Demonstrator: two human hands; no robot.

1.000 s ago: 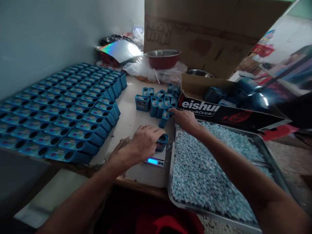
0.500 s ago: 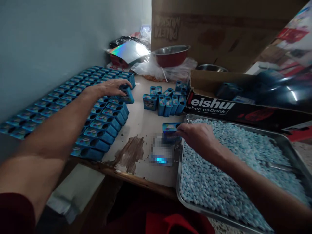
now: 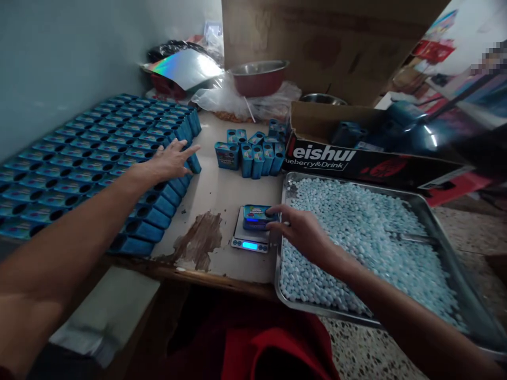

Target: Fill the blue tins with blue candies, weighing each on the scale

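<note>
My left hand (image 3: 168, 161) hovers with fingers spread over the right edge of a large block of blue boxes (image 3: 91, 158), just beside the box (image 3: 193, 162) at the end of a row. My right hand (image 3: 298, 229) rests its fingertips on a blue box (image 3: 256, 216) that lies flat on a small digital scale (image 3: 250, 240) with a lit blue display. Right of the scale is a metal tray (image 3: 443, 232) filled with pale blue candies (image 3: 356, 237).
A small group of upright blue boxes (image 3: 251, 153) stands mid-table. Behind it are an open printed carton (image 3: 328, 155), a red bowl (image 3: 259, 76), plastic bags, holographic sheet (image 3: 186, 66) and big cardboard box (image 3: 317, 37). A wall runs along the left. Table front edge has a worn brown patch (image 3: 198, 243).
My left hand set its blue box at the end of the rows and opened. My right hand laid another box flat on the scale.
</note>
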